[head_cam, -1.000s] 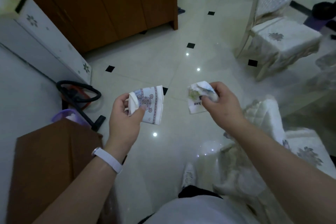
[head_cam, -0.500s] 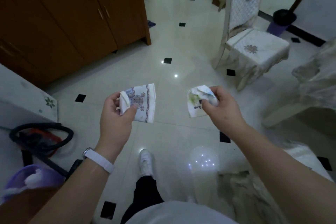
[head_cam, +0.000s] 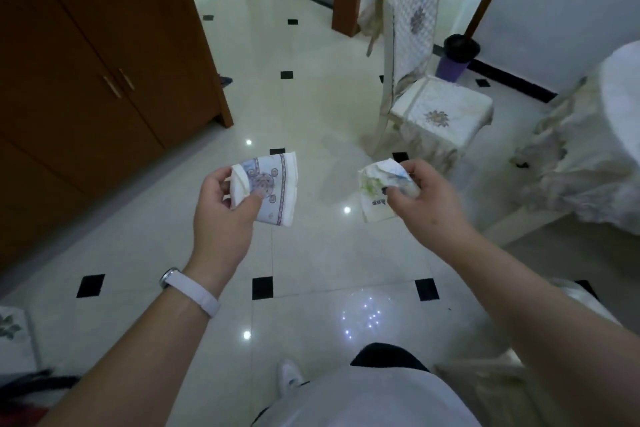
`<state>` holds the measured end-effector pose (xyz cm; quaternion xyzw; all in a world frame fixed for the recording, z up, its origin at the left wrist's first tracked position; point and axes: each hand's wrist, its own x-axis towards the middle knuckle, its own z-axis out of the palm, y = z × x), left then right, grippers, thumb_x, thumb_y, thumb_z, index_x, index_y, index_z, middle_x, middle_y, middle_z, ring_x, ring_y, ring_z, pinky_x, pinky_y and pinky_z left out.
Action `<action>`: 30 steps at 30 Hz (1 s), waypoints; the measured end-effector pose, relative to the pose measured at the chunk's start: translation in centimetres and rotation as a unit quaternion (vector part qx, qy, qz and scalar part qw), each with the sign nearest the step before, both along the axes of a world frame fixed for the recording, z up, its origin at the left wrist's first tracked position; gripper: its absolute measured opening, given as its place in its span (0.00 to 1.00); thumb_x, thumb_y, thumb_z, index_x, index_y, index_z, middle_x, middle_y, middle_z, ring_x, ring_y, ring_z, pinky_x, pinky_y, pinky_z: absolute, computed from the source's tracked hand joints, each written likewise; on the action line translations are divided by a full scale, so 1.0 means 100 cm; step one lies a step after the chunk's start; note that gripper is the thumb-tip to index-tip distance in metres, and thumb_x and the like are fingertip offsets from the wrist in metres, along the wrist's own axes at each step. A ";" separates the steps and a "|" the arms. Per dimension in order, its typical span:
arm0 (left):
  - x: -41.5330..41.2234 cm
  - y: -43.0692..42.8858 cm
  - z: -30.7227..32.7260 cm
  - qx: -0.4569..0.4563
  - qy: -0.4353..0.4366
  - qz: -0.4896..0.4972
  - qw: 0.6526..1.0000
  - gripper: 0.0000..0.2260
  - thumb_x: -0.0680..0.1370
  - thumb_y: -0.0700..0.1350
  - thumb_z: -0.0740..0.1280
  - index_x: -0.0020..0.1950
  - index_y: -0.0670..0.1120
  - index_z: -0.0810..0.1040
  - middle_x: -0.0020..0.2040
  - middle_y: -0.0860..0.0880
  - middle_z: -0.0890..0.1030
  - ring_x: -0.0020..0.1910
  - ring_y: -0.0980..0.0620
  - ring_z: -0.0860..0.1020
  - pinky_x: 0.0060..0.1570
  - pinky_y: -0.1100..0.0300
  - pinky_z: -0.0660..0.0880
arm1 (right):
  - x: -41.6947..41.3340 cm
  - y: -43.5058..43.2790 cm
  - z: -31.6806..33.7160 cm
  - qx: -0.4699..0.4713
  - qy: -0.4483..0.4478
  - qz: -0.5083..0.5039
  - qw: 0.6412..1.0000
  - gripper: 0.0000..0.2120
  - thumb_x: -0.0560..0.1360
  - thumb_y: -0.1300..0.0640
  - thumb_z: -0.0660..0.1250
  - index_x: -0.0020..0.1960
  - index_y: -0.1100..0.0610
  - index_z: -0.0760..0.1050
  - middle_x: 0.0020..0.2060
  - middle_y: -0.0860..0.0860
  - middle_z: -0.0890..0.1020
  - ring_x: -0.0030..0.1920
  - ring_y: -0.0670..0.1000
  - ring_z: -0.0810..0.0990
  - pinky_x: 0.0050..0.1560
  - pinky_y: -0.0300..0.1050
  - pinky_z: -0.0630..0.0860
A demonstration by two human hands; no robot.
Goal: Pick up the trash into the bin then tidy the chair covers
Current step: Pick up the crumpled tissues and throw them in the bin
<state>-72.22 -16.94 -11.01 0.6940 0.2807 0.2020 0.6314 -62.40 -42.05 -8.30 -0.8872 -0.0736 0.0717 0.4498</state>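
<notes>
My left hand (head_cam: 221, 208) grips a folded white napkin with a purple pattern (head_cam: 273, 189), held at chest height over the floor. My right hand (head_cam: 427, 199) is closed on a crumpled white paper wrapper with green marks (head_cam: 377, 187). A purple bin with a black liner (head_cam: 459, 55) stands far ahead by the right wall. In front of it is a chair whose white patterned cover (head_cam: 440, 113) hangs loosely off the backrest. Another covered chair (head_cam: 585, 156) is at the right edge.
A brown wooden cabinet (head_cam: 104, 73) fills the left side. The glossy tiled floor (head_cam: 311, 107) with small black diamonds stretches between me and the bin. My white shoe (head_cam: 289, 376) shows at the bottom; a draped cover (head_cam: 485, 388) lies low right.
The view has swung right and forward: the vacuum hose and purple bucket at the left have slid out of sight, and the chair and bin are nearer. Both hands keep their papers.
</notes>
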 end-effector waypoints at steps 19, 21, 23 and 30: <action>0.346 0.078 0.002 0.039 0.049 -0.072 0.995 0.20 0.76 0.38 0.72 0.65 0.48 0.73 0.58 0.49 0.81 0.53 0.53 0.83 0.56 0.44 0.80 | 0.331 0.084 -0.036 0.086 0.052 -0.072 0.992 0.08 0.74 0.56 0.68 0.51 0.45 0.74 0.40 0.41 0.79 0.37 0.37 0.76 0.35 0.33 0.70; 0.386 0.081 0.009 0.052 0.039 -0.076 0.995 0.20 0.76 0.39 0.72 0.67 0.47 0.72 0.58 0.48 0.81 0.53 0.53 0.83 0.56 0.43 0.80 | 0.371 0.087 -0.027 0.091 0.048 -0.070 0.992 0.06 0.75 0.55 0.67 0.48 0.45 0.73 0.38 0.42 0.79 0.34 0.36 0.75 0.33 0.32 0.69; 0.421 0.082 0.015 0.054 0.034 -0.084 0.994 0.20 0.76 0.38 0.72 0.66 0.46 0.72 0.58 0.47 0.81 0.52 0.53 0.83 0.56 0.45 0.80 | 0.404 0.088 -0.017 0.094 0.036 -0.079 0.992 0.06 0.75 0.56 0.67 0.47 0.45 0.73 0.38 0.43 0.78 0.33 0.35 0.74 0.31 0.31 0.69; 0.531 0.094 0.014 0.047 0.017 -0.119 0.992 0.19 0.76 0.37 0.72 0.61 0.53 0.71 0.57 0.49 0.80 0.48 0.61 0.82 0.51 0.54 0.81 | 0.490 0.097 -0.017 0.104 0.034 -0.126 0.986 0.06 0.75 0.57 0.68 0.47 0.47 0.73 0.39 0.44 0.79 0.33 0.35 0.73 0.29 0.28 0.67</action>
